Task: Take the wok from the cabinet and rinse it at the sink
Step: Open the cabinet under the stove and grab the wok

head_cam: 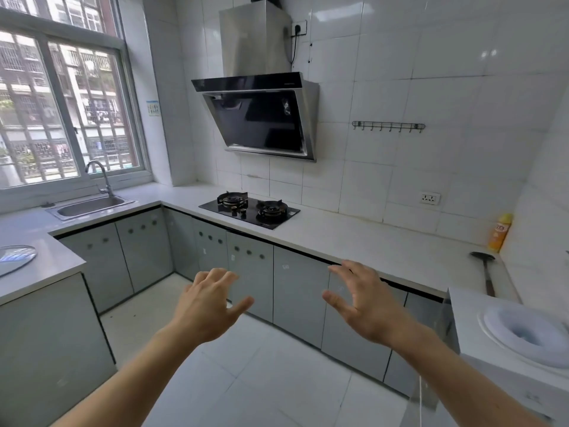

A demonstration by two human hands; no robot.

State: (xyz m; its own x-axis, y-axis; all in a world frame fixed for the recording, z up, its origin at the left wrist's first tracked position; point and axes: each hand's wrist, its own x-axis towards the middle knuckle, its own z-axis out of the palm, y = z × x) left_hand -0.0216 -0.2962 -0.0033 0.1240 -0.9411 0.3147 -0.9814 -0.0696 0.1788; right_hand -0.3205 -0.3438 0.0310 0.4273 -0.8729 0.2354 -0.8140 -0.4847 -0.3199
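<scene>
The long white countertop (354,241) runs above a row of closed grey-green cabinet doors (300,294); the steel sink (92,206) sits at its far left end. No wok shows, presumably behind a door. The left hand (206,306) and right hand (366,306) hover below the countertop, both spread and empty. Fetching seems barely begun; next comes opening a door.

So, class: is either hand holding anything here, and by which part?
Nothing is held. The left hand and right hand are both open and empty, in front of the closed cabinet doors.

Both bare forearms reach forward from the near edge. The left hand (209,306) and right hand (365,303) hover side by side, apart, palms facing each other, fingers spread and loosely curled, holding nothing.
</scene>
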